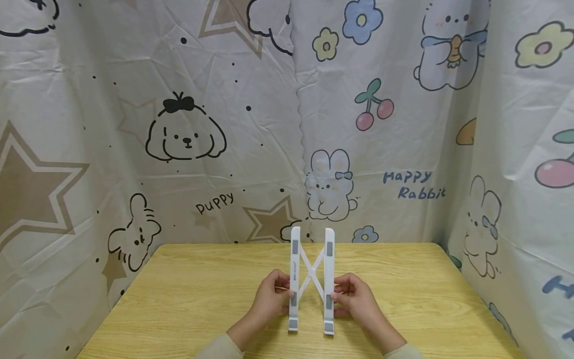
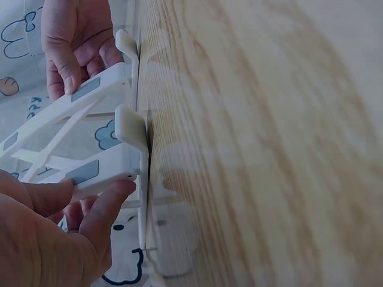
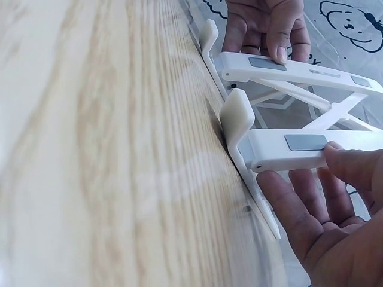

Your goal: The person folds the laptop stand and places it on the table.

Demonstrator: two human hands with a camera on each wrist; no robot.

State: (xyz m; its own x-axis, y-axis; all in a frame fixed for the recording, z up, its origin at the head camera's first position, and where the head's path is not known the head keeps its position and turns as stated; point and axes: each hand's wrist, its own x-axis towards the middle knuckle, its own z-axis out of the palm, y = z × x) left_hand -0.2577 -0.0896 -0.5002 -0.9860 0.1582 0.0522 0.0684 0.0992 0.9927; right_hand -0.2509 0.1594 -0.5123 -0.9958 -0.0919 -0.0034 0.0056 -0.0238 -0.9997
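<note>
A white folding laptop stand (image 1: 312,272) stands spread on the table in the head view, its two side rails joined by crossed bars. Grey pads (image 1: 329,249) line the rails, and small upturned lips sit at the near ends. My left hand (image 1: 271,294) grips the left rail, thumb on its upper face near a grey pad. On the other side my right hand (image 1: 356,299) pinches the right rail in the same way. In the left wrist view, the left hand's thumb and fingers (image 2: 102,218) close around the rail near its lip. The right wrist view shows the right thumb (image 3: 353,164) at a pad's edge.
The light wood-grain table (image 1: 202,284) runs back to a pale printed cloth (image 1: 260,149), which hangs behind it and along both sides. The cloth meets the table's rear edge just beyond the stand's far end.
</note>
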